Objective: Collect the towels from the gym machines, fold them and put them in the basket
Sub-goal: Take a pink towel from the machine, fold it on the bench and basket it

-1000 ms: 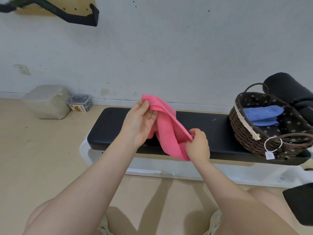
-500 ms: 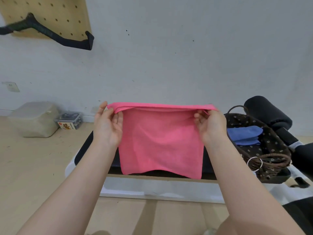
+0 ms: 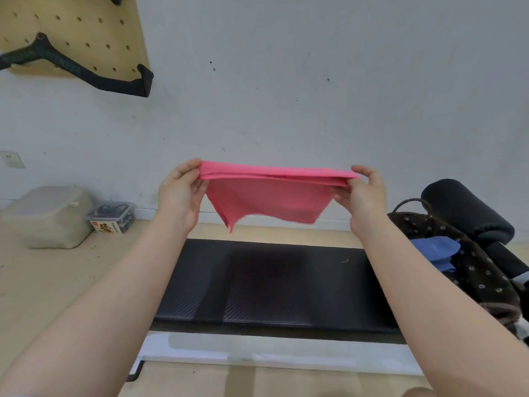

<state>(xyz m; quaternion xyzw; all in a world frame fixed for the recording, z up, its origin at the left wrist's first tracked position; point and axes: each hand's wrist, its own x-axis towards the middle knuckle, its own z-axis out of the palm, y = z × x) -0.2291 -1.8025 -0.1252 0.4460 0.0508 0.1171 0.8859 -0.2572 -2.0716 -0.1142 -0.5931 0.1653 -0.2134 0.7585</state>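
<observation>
Right now we hold the pink towel (image 3: 272, 200) stretched in the air above the black bench pad (image 3: 274, 285), well clear of it, its taut top edge running side to side between our two hands. That edge is the long axis; the rest of the cloth hangs below it and billows, the lower left corner drooping to a point. Along the top we see what looks like a doubled layer, so we judge one fold is already in. Our left hand (image 3: 180, 196) pinches the left corner between thumb and fingers, and our right hand (image 3: 362, 193) pinches the right corner the same way; both are clamped on the cloth, level with each other. The towel therefore lies squarely between the grips. The basket (image 3: 483, 282) sits at the right end of the bench, with a blue towel (image 3: 435, 249) already in it, so the right hand is the nearer one. We judge the next fold brings one corner across to the other.
</observation>
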